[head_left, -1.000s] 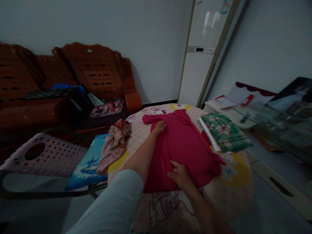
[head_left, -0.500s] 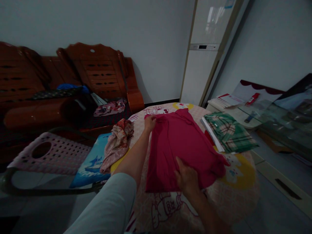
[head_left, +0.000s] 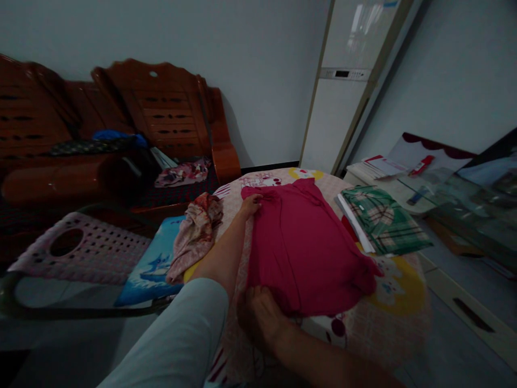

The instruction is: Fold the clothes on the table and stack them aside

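A magenta shirt [head_left: 307,248] lies spread on a round table covered with a printed pink cloth [head_left: 388,328]. At the shirt's far left corner, my left hand [head_left: 251,205] pinches the fabric, which bunches beside the fingers. My right hand [head_left: 264,318] is at the near left corner, its fingers curled over the shirt's edge; the fingertips are partly hidden. Right of the shirt sits a folded green plaid garment [head_left: 382,218] on top of white and red cloth. A crumpled patterned cloth [head_left: 196,237] lies to the left, beyond my left forearm.
A woven pink chair [head_left: 100,248] with a blue cushion [head_left: 155,264] stands left of the table. Behind it is a wooden bench [head_left: 165,118] with cloths on its seat. A tall white air conditioner [head_left: 339,118] stands at the back, and a glass-topped table [head_left: 476,215] is on the right.
My right hand has moved left from the shirt's lower middle to its near left corner and curled there. My left hand stays at the far left corner. The view has shifted slightly.
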A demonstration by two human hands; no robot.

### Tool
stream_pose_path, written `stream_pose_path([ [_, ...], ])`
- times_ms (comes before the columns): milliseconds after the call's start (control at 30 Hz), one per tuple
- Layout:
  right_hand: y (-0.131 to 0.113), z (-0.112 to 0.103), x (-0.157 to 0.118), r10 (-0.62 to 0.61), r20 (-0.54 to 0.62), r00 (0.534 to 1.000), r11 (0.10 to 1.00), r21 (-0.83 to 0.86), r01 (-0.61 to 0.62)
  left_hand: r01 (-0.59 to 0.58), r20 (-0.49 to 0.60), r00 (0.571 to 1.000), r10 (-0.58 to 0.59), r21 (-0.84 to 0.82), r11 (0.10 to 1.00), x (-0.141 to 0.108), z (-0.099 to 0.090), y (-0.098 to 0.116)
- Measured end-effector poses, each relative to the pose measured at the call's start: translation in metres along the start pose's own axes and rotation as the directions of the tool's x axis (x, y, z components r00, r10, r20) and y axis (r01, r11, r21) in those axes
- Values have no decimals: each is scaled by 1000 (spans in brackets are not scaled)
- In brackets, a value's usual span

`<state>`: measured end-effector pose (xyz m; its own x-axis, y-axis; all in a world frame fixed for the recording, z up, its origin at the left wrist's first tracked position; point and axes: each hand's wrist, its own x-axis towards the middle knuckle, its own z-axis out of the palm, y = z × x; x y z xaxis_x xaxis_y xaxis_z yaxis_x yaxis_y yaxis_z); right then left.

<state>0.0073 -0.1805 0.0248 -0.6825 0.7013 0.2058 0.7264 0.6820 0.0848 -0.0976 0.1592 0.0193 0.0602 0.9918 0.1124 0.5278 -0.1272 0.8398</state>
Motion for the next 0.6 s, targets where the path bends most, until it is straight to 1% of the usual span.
stream_pose_path([
  [100,-4,-7,19,-11,111,994,998,-63,18,-12,35,999,14,-37,999,2,1,0],
  [200,-4,-11,28,-65,119,991,997,-26,69,23,88,996,-17,-71,997,2,3,-1],
  [267,-3,-8,30,-76,115,990,997,2,76,73,88,994,-65,-98,993,4,4,-1],
  [300,-2,-6,31,-75,133,988,997,21,73,100,77,993,-92,-110,989,4,4,-1],
  [367,-2,-4,34,-59,197,979,997,62,48,127,63,991,-119,-130,983,6,5,0],
  [467,-1,-8,42,-10,270,963,995,95,-17,98,75,993,-89,-127,987,9,8,1],
  [533,2,-15,45,34,289,957,988,136,-76,78,67,995,-71,-107,991,11,10,1],
  [600,7,-24,45,60,264,963,957,259,-131,75,41,997,-72,-89,993,12,11,0],
])
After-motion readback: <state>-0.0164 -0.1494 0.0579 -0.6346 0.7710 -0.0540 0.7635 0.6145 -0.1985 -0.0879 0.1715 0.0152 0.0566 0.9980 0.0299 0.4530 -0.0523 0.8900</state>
